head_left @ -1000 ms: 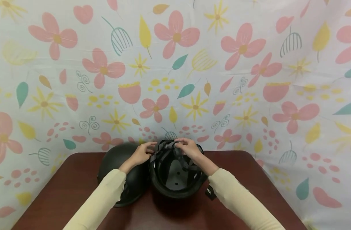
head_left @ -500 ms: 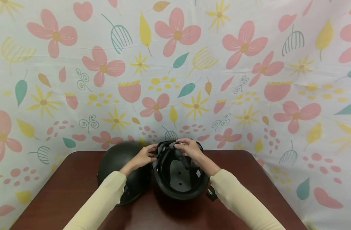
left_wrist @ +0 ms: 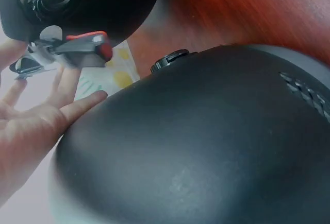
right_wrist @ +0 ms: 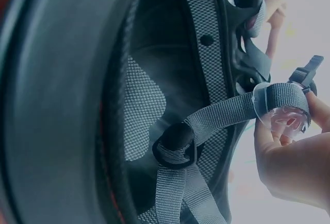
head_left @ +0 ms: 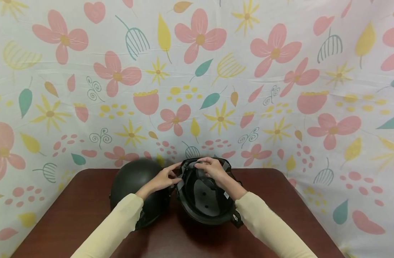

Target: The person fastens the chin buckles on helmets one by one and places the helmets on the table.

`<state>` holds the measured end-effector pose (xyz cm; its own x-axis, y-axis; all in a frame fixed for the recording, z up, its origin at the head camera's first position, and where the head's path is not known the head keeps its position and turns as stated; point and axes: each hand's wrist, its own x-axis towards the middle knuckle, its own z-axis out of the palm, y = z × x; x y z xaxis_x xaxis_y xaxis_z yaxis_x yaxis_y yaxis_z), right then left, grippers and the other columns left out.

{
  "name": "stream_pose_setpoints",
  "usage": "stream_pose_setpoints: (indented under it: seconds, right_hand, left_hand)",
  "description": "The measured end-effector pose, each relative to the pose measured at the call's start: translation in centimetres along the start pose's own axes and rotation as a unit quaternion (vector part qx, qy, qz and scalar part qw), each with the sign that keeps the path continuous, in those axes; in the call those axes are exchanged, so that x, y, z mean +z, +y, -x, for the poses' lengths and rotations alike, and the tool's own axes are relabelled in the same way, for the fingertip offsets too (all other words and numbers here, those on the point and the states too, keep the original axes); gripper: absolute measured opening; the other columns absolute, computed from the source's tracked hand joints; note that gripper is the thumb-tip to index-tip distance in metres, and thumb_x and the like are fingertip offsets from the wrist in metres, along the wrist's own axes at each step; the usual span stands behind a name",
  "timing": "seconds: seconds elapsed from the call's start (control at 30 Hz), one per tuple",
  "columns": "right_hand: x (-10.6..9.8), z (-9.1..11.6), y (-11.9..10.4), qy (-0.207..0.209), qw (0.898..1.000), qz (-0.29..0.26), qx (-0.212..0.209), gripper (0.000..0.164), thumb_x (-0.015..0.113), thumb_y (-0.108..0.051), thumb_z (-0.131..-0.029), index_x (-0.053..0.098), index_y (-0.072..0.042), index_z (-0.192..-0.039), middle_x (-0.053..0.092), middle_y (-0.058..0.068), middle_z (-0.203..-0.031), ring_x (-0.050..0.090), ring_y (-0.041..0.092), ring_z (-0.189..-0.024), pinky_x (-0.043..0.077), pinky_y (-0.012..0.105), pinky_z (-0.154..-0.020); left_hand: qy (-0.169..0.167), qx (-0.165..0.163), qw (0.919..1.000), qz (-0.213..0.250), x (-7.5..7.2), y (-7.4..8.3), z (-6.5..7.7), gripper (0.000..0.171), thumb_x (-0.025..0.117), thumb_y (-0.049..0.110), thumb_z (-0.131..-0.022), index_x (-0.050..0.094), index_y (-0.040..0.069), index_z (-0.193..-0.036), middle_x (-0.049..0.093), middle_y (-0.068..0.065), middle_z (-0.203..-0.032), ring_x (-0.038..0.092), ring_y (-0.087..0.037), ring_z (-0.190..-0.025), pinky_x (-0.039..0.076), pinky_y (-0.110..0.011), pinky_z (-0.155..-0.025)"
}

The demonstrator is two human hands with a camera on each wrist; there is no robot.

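Observation:
A black helmet (head_left: 200,215) lies upside down on the table, tilted, its padded inside facing up. At its left rim my left hand (head_left: 159,181) touches with spread, fairly straight fingers; in the left wrist view, a black buckle with a red tab (left_wrist: 85,49) sits by those fingers. My right hand (head_left: 213,168) pinches the grey chin strap (right_wrist: 221,113) near its clear chin cup (right_wrist: 286,118) and a small black buckle (right_wrist: 307,72). Below my left hand stands a second black helmet (head_left: 135,182), dome up. Part of the first helmet's inside is hidden by my right hand.
Both helmets stand close together on the dark red-brown table (head_left: 84,200). Behind the table hangs a white cloth (head_left: 197,89) printed with flowers and leaves. A black fitting (head_left: 237,219) sticks out at the upturned helmet's right side, near my right sleeve.
The upturned helmet has turned slightly and shifted to the right. My left hand has moved right onto its rim. My right hand stays at the strap, moving a little with it.

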<state>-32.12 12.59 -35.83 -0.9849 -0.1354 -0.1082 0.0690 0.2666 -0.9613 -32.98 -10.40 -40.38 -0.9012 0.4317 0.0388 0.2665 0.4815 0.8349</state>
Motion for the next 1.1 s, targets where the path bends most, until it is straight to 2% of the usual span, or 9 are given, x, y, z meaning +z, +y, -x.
stream_pose_setpoints:
  seconds: [0.1,0.27,0.37,0.47,0.7,0.77,0.87,0.97,1.1]
  right_hand:
    - [0.1,0.0,0.1,0.003,1.000,0.003,-0.002,0.035,0.066,-0.026,-0.093,0.063,-0.008,-0.123,0.063,0.002,-0.106,0.037,0.011,-0.060,0.038,0.027,-0.063]
    - [0.2,0.1,0.1,0.007,1.000,0.003,-0.008,0.023,0.066,-0.028,-0.093,0.066,-0.010,-0.107,0.061,-0.004,-0.096,0.047,0.009,-0.070,0.043,0.025,-0.067]
    - [0.1,0.2,0.1,-0.003,1.000,-0.004,-0.011,0.019,0.064,-0.029,-0.094,0.065,-0.011,-0.102,0.059,-0.005,-0.094,0.044,0.011,-0.068,0.041,0.027,-0.065]
    - [0.0,0.2,0.0,-0.019,1.000,-0.010,-0.012,0.018,0.062,-0.029,-0.096,0.063,-0.012,-0.102,0.056,-0.004,-0.096,0.038,0.013,-0.066,0.037,0.028,-0.064]
    - [-0.1,0.1,0.0,-0.043,0.998,-0.047,-0.015,0.014,0.059,-0.024,-0.098,0.061,-0.011,-0.101,0.051,-0.004,-0.084,0.041,0.011,-0.069,0.043,0.027,-0.068]
    - [0.0,0.1,-0.2,-0.045,0.998,-0.050,-0.019,0.016,0.058,-0.022,-0.098,0.061,-0.008,-0.105,0.054,-0.004,-0.084,0.043,0.010,-0.069,0.046,0.026,-0.069]
    - [0.0,0.1,-0.4,-0.041,0.998,-0.047,-0.022,0.023,0.058,-0.023,-0.098,0.062,-0.005,-0.113,0.064,-0.004,-0.093,0.045,0.009,-0.068,0.046,0.024,-0.068]
    - [0.0,0.2,-0.6,-0.047,0.998,-0.035,-0.025,0.030,0.056,-0.023,-0.100,0.058,-0.005,-0.123,0.068,-0.002,-0.104,0.043,0.009,-0.069,0.041,0.025,-0.066]
    - [-0.1,0.5,-0.8,-0.062,0.997,-0.021,-0.028,0.035,0.051,-0.021,-0.101,0.053,-0.009,-0.134,0.067,0.001,-0.109,0.044,0.010,-0.071,0.036,0.027,-0.065]
  left_hand:
    - [-0.006,0.009,0.9999,-0.007,0.1,-0.1,0.0,0.067,0.063,0.017,-0.095,0.031,0.014,-0.154,0.066,-0.017,-0.093,0.057,-0.016,-0.066,0.047,-0.028,-0.063]
    - [-0.011,0.019,0.9997,0.008,-0.4,-0.2,0.3,0.065,0.061,0.015,-0.096,0.031,0.012,-0.154,0.062,-0.012,-0.070,0.041,-0.012,-0.046,0.039,-0.026,-0.049]
    - [-0.003,0.040,0.9990,0.020,-1.0,0.3,0.6,0.064,0.061,0.011,-0.096,0.033,0.007,-0.152,0.059,-0.007,-0.065,0.046,-0.019,-0.049,0.043,-0.030,-0.051]
    - [0.010,0.068,0.9973,0.027,-1.7,0.8,0.8,0.061,0.063,0.009,-0.094,0.037,0.002,-0.149,0.058,-0.002,-0.065,0.055,-0.027,-0.062,0.048,-0.036,-0.060]
    - [0.021,0.066,0.9972,0.029,-3.2,2.4,0.8,0.059,0.071,0.011,-0.089,0.047,0.004,-0.143,0.058,0.001,-0.065,0.052,-0.021,-0.058,0.044,-0.031,-0.058]
    - [0.011,0.060,0.9976,0.032,-3.4,2.8,0.9,0.062,0.073,0.011,-0.087,0.047,0.004,-0.143,0.062,-0.005,-0.072,0.054,-0.024,-0.058,0.049,-0.036,-0.059]
    - [-0.009,0.057,0.9979,0.029,-3.8,3.4,1.0,0.066,0.075,0.010,-0.085,0.046,0.003,-0.144,0.065,-0.017,-0.096,0.061,-0.030,-0.067,0.055,-0.048,-0.067]
    - [-0.028,0.051,0.9982,0.015,-4.1,3.9,1.3,0.066,0.076,0.007,-0.083,0.047,0.004,-0.143,0.057,-0.025,-0.125,0.062,-0.035,-0.097,0.054,-0.054,-0.083]
    - [-0.047,0.058,0.9972,-0.002,-4.7,4.4,1.9,0.061,0.071,-0.002,-0.083,0.051,0.002,-0.140,0.047,-0.026,-0.143,0.045,-0.042,-0.131,0.044,-0.055,-0.102]
